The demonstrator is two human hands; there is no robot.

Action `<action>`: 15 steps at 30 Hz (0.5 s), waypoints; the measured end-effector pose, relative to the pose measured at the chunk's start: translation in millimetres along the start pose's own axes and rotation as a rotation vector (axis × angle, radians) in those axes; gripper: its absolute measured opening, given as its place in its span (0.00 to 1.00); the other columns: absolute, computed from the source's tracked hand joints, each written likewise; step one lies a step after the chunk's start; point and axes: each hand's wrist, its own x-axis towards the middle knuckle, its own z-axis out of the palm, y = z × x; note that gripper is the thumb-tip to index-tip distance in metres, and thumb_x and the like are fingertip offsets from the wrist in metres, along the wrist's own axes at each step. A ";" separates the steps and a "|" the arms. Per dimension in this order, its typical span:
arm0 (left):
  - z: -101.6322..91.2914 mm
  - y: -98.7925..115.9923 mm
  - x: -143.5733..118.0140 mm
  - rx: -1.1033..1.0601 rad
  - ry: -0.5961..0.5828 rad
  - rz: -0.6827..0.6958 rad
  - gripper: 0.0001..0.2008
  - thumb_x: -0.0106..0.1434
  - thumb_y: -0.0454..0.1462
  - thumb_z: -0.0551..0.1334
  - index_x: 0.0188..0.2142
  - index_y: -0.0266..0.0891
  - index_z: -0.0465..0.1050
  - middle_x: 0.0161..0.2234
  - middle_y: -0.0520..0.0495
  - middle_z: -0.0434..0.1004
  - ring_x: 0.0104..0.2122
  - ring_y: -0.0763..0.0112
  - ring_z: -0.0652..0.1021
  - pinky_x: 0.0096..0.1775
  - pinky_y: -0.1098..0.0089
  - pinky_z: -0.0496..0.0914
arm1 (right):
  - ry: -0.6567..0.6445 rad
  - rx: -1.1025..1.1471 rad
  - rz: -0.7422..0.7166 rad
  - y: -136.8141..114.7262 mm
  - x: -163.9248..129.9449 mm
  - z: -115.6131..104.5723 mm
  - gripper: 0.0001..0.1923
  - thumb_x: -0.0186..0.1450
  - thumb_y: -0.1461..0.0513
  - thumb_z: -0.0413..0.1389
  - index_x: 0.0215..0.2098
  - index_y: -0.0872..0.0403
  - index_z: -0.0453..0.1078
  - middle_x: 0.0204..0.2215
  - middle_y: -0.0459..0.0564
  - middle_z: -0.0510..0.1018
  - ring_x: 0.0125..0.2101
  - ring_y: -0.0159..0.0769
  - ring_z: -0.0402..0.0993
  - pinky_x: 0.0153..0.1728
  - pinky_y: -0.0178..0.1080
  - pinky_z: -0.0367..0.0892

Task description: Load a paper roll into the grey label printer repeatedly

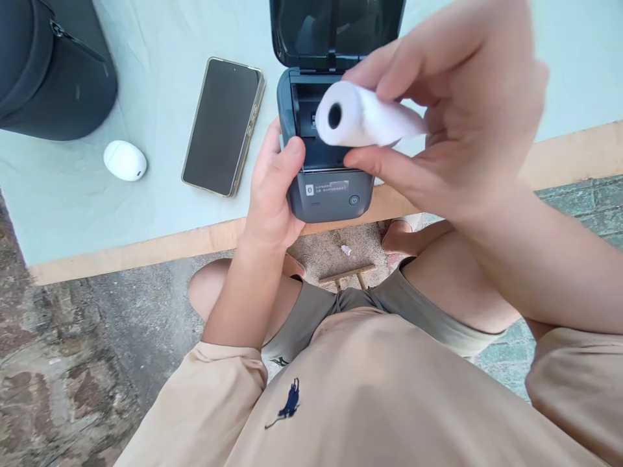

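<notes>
Paper roll held over an open, empty printer at the surface's near edge.

At far left a dark bag (48, 65) sits on the pale surface (160, 39), then a white earbud case (125, 160) and a dark phone (224, 126) lying face up. The left hand (272, 194) grips the grey printer (328, 188) by its left side, lid (335, 29) raised, paper bay showing no roll inside. The right hand (452, 110) pinches the white paper roll (363, 117) between thumb and fingers, just above the bay; it is not yet seated, and the lid stands open.

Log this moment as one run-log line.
left hand: steadies printer, lid open | right hand: holds paper roll above bay | table: phone, earbud case
</notes>
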 end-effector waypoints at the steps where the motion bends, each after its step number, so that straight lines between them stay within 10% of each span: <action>1: 0.0 -0.9 -0.4 -0.008 -0.010 0.006 0.21 0.60 0.52 0.66 0.49 0.46 0.71 0.46 0.49 0.79 0.56 0.56 0.77 0.61 0.58 0.70 | -0.003 -0.154 -0.154 -0.8 -1.1 0.6 0.13 0.61 0.55 0.62 0.40 0.51 0.67 0.44 0.41 0.76 0.48 0.30 0.73 0.53 0.39 0.71; 5: 0.8 -2.8 -1.8 -0.007 -0.052 0.017 0.19 0.62 0.50 0.65 0.49 0.48 0.69 0.45 0.50 0.78 0.52 0.59 0.80 0.59 0.59 0.72 | 0.006 -0.611 -0.499 -3.3 -2.3 4.1 0.05 0.70 0.64 0.48 0.36 0.56 0.63 0.47 0.42 0.76 0.50 0.25 0.74 0.48 0.33 0.69; 15: 3.0 0.9 -1.2 0.005 -0.067 0.018 0.15 0.63 0.50 0.63 0.46 0.50 0.72 0.46 0.49 0.77 0.65 0.55 0.69 0.63 0.54 0.68 | 0.025 -0.807 -0.478 -9.1 -2.1 10.3 0.21 0.72 0.56 0.39 0.33 0.52 0.71 0.36 0.47 0.75 0.39 0.34 0.71 0.41 0.41 0.62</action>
